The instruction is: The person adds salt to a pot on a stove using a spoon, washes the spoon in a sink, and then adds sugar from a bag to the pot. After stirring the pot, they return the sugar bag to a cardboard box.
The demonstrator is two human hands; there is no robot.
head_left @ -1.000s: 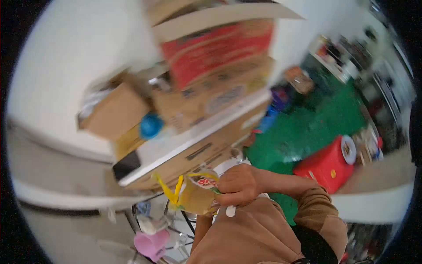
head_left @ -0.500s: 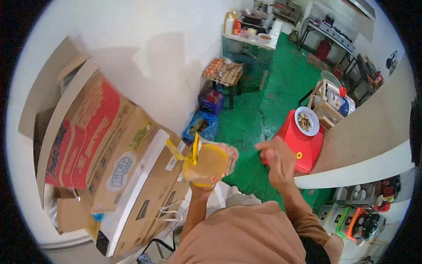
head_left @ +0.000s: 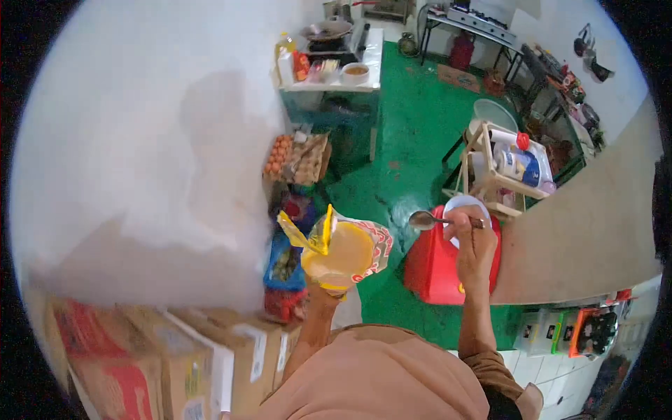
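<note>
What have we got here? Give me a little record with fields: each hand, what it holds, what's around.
Left hand: grips an open plastic bag from below; yellow-orange contents inside
Right hand: holds a metal spoon, its bowl toward the bag, not touching it
Under right hand: red stool with a white plate on it
Floor: green
By the wall: egg tray; cardboard boxes

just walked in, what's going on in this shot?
A person stands over a green floor and holds an open pouch of yellow-orange contents upright in the left hand. The right hand holds a spoon, its bowl pointing toward the pouch but apart from it. Beneath that hand is a red stool with a white plate on it. Cardboard boxes sit at the lower left.
</note>
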